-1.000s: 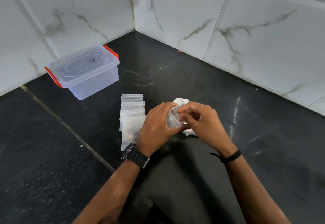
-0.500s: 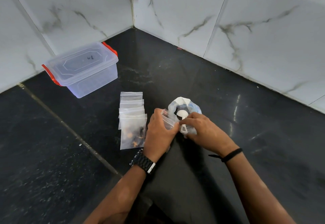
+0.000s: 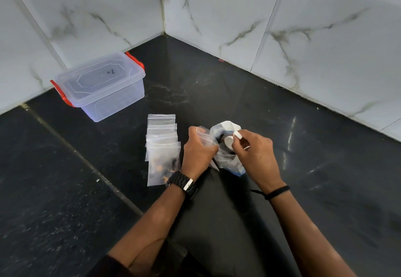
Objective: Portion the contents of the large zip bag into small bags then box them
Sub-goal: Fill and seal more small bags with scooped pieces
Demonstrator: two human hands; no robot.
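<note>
Head view. The left hand point(image 3: 198, 153), wearing a black watch point(image 3: 181, 183), has its fingers curled round a small clear zip bag point(image 3: 205, 137), gripping it upright near centre frame. The right hand point(image 3: 256, 155), with a black wristband point(image 3: 276, 192), pinches a small white piece point(image 3: 238, 135) between thumb and fingertips, just above the mouth of the large zip bag point(image 3: 227, 159). That large bag sits open on the black floor point(image 3: 282, 107) between the two hands; a white round item point(image 3: 228, 141) and dark pieces show inside it. At 9 o'clock of the left hand lies an overlapping row of small zip bags point(image 3: 161, 137); the nearest, a filled small bag point(image 3: 163, 163), holds dark and orange bits. At 10 o'clock, well apart, a clear lidded box point(image 3: 102, 85) with red latches stands against the marble-tiled wall point(image 3: 238, 11).
</note>
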